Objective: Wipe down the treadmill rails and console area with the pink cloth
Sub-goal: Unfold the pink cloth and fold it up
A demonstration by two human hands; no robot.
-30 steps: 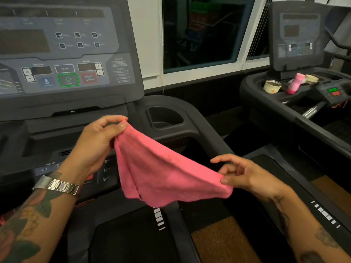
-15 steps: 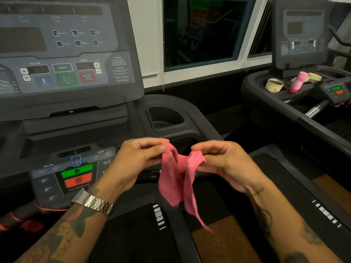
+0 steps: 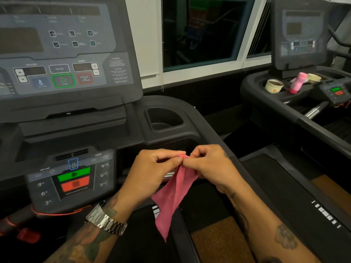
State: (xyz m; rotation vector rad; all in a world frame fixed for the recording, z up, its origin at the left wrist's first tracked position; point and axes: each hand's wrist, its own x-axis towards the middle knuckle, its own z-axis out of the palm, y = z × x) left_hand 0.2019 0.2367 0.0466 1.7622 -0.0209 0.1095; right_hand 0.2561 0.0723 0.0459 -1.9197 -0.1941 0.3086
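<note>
The pink cloth (image 3: pixel 173 196) hangs folded in a narrow strip below my hands, in front of the treadmill console (image 3: pixel 62 69). My left hand (image 3: pixel 152 168) and my right hand (image 3: pixel 210 166) meet fingertip to fingertip and both pinch the cloth's top edge together. The hands hover beside the lower control panel (image 3: pixel 74 177) with its green and red buttons, just above the right handrail (image 3: pixel 214 133). A short chrome grip bar (image 3: pixel 169 175) shows between my hands, partly hidden.
An empty cup holder (image 3: pixel 163 118) sits right of the console. A second treadmill (image 3: pixel 296 54) stands at the right; its tray holds a paper cup (image 3: pixel 273 86) and a pink bottle (image 3: pixel 297 83). A window (image 3: pixel 199 31) is behind. A red safety cord (image 3: pixel 57 212) hangs lower left.
My hands came together: the cloth, first stretched wide between them, is now folded in half with both top corners pinched at one spot. The view dropped slightly toward the lower panel.
</note>
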